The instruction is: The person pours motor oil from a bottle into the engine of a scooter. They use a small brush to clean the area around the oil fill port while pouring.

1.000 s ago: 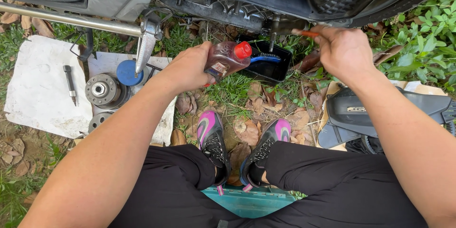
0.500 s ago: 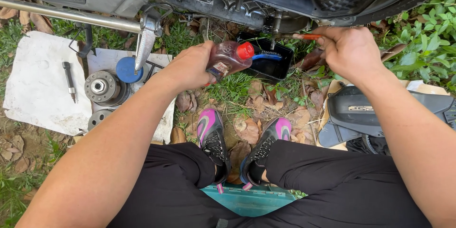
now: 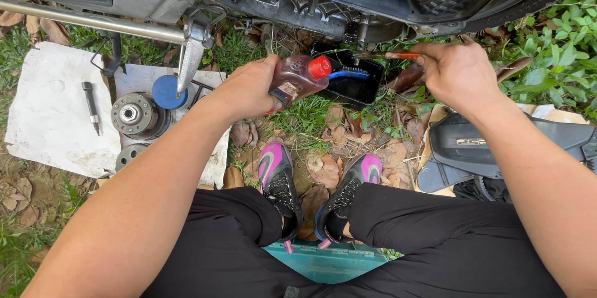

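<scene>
Nearest the body, at six o'clock, two pink-and-black shoes (image 3: 314,189) rest on dry leaves. Farther up, at eleven o'clock, the left hand (image 3: 245,90) wraps its fingers around a small bottle (image 3: 297,78) of reddish fluid with a red cap, tilted toward a black tray (image 3: 351,83). It looks light, soft-walled and probably slick, best gripped at mid-body. Up at one o'clock, the right hand (image 3: 457,71) pinches an orange-handled tool (image 3: 388,55) beneath the scooter's engine (image 3: 298,6).
</scene>
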